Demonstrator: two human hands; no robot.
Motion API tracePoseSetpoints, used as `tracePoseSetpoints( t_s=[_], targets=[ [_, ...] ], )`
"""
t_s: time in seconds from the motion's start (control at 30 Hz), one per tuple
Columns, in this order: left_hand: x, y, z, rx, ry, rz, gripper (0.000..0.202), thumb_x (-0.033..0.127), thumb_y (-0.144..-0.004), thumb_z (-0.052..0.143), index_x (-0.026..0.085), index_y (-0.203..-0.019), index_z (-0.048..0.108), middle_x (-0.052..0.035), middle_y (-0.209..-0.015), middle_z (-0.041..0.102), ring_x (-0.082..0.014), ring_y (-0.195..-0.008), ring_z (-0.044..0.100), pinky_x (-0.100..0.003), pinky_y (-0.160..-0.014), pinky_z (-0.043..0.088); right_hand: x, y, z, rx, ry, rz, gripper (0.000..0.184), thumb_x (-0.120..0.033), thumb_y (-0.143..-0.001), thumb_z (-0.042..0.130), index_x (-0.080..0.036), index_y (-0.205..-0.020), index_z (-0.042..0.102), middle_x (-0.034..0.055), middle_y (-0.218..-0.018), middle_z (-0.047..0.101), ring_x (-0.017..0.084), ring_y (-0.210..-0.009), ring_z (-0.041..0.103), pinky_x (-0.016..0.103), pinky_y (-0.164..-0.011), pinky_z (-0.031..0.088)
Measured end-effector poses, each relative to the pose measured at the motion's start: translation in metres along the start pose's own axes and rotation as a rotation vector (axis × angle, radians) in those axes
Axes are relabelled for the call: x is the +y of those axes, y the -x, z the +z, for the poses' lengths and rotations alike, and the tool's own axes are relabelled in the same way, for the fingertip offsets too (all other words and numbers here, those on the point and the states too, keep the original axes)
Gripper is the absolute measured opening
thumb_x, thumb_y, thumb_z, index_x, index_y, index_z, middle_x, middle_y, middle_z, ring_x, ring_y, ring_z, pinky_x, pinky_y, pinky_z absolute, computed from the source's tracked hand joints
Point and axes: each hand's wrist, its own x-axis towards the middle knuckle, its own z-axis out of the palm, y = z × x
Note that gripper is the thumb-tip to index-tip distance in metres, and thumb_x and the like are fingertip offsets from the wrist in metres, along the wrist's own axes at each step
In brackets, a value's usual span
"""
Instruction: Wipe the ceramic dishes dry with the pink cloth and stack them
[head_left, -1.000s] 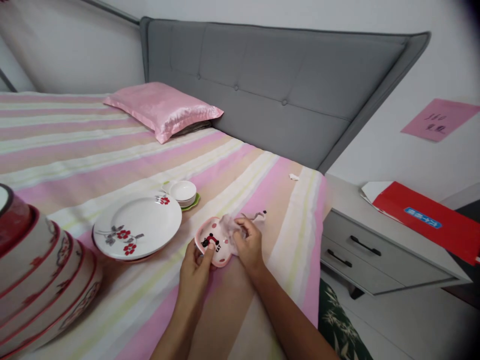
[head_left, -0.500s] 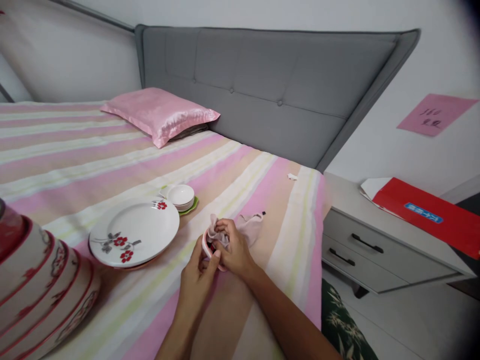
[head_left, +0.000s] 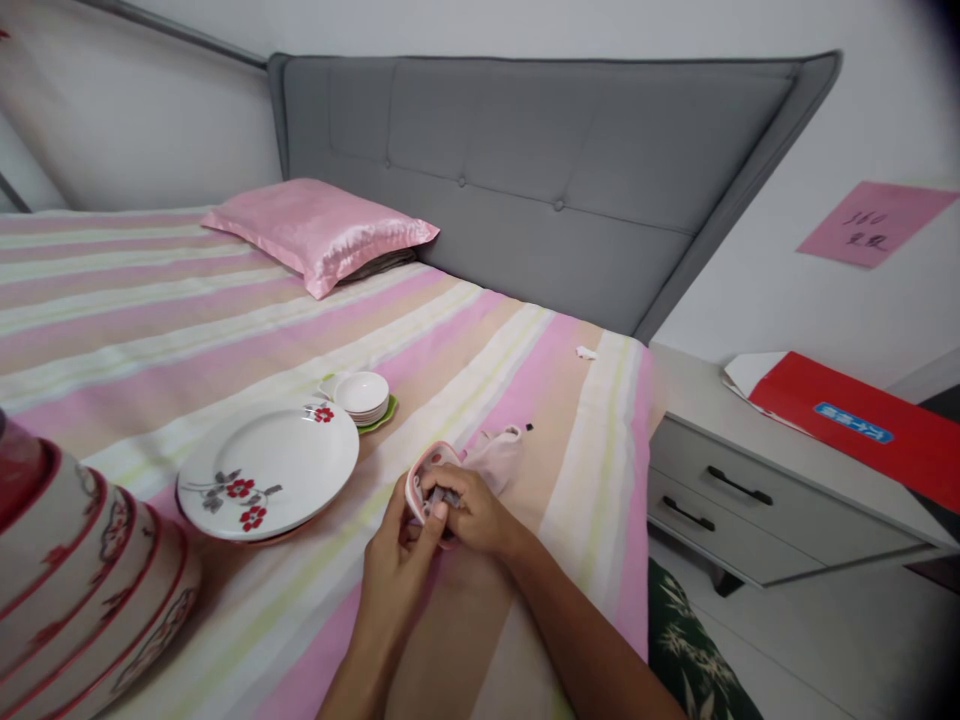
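A small white dish with a pink rim (head_left: 423,462) is tilted up above the bed, reddish spots showing on its inner side. My left hand (head_left: 396,538) grips it from the near left, thumb over the front edge. Fingers of my right hand (head_left: 480,508) are curled into the dish, closed on a bunched greyish-pink cloth. The loose part of the cloth (head_left: 499,458) trails to the right behind that hand. A flowered white plate (head_left: 289,465) lies left of my hands, apart from them. My fingers hide part of the dish.
Large red-rimmed bowls (head_left: 127,590) are stacked at the lower left. Small white dishes (head_left: 363,392) sit on a green leaf-shaped piece (head_left: 387,413) behind the plate. A pink pillow (head_left: 322,225) lies by the headboard (head_left: 525,150). A nightstand (head_left: 757,520) stands right of the bed.
The dish has turned so more of its inside shows. My right hand has pushed the bunched cloth lower into it, and the cloth's loose end has shifted slightly left.
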Motion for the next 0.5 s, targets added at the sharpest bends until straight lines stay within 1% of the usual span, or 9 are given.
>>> tracePoseSetpoints(
  t_s=[0.13, 0.27, 0.33, 0.4, 0.5],
  targets=[
    [0.002, 0.001, 0.001, 0.007, 0.043, 0.007, 0.060, 0.051, -0.074, 0.061, 0.015, -0.122, 0.057, -0.0078, -0.099, 0.068, -0.0222, -0.080, 0.063, -0.027, -0.065, 0.050, 0.000, 0.001, 0.001, -0.014, 0.058, -0.010, 0.021, -0.006, -0.065, 0.039, -0.021, -0.068, 0.054, -0.0021, -0.070, 0.059, 0.013, -0.070, 0.055, 0.023, -0.070, 0.044],
    [0.001, 0.000, 0.000, 0.023, 0.058, -0.009, 0.062, 0.052, -0.074, 0.061, 0.014, -0.123, 0.057, -0.0073, -0.094, 0.070, -0.0222, -0.080, 0.063, -0.027, -0.065, 0.050, -0.004, 0.006, 0.000, -0.040, 0.122, -0.014, 0.025, -0.001, -0.063, 0.038, -0.021, -0.061, 0.054, -0.0028, -0.064, 0.060, 0.014, -0.068, 0.053, 0.024, -0.073, 0.042],
    [0.000, -0.001, 0.000, 0.030, 0.070, -0.005, 0.063, 0.052, -0.073, 0.062, 0.014, -0.123, 0.058, -0.0074, -0.094, 0.070, -0.0230, -0.081, 0.064, -0.028, -0.068, 0.050, -0.007, 0.009, -0.001, -0.072, 0.211, -0.024, 0.027, 0.000, -0.067, 0.039, -0.021, -0.059, 0.055, -0.0029, -0.063, 0.061, 0.014, -0.065, 0.052, 0.025, -0.073, 0.040],
    [-0.001, -0.001, 0.000, 0.036, 0.063, -0.005, 0.062, 0.052, -0.073, 0.062, 0.014, -0.122, 0.060, -0.0085, -0.098, 0.071, -0.0245, -0.086, 0.064, -0.029, -0.072, 0.050, -0.009, 0.011, -0.001, -0.092, 0.352, -0.033, 0.028, -0.002, -0.072, 0.042, -0.021, -0.060, 0.058, -0.0017, -0.063, 0.062, 0.014, -0.064, 0.051, 0.025, -0.071, 0.039],
    [-0.003, -0.001, 0.000, 0.051, 0.049, -0.002, 0.060, 0.051, -0.073, 0.062, 0.015, -0.121, 0.061, -0.0097, -0.104, 0.070, -0.0271, -0.093, 0.064, -0.032, -0.076, 0.051, -0.007, 0.015, 0.001, -0.067, 0.537, -0.012, 0.026, -0.009, -0.078, 0.047, -0.021, -0.062, 0.063, 0.0009, -0.062, 0.062, 0.016, -0.061, 0.049, 0.027, -0.065, 0.037]
  ],
)
